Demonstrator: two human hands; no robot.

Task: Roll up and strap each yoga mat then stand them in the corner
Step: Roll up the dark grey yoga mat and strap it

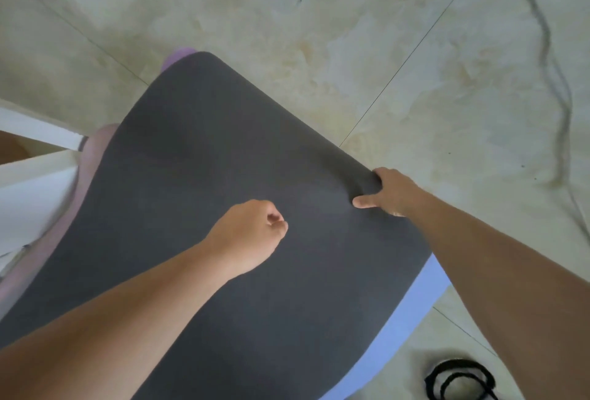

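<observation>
Right hand (388, 192): clamped on the right edge of the grey mat (223, 176). Thumb lies on top and the fingers wrap round the edge. The mat puckers where it is gripped.

Left hand (252, 233): over the middle of the grey mat, fingers curled into a loose fist with the thumb tip against the forefinger. I see nothing in it. I can't tell whether it touches the mat or hangs just above.

Grey mat: unrolled, slightly bowed, and filling most of my view. It runs from my forearms out to a rounded far corner.

Counts from here:
- Mats: 3. The grey one is on top. A purple mat (92, 157) shows from under its left edge and again at the far corner. A blue mat (415, 313) shows as a strip from under its near right edge. None is rolled as far as I can see.
- Straps: 1. It is a black looped strap (459, 377) on the floor (319, 16), near the blue mat's corner and apart from it.
- Hands: 2, both bare.
- Cables: 1. A thin grey cable (555, 80) snakes across the tiles on the far right, well apart from the mats.

Left edge: white furniture (32, 176), blurred, right up against the purple mat.
</observation>
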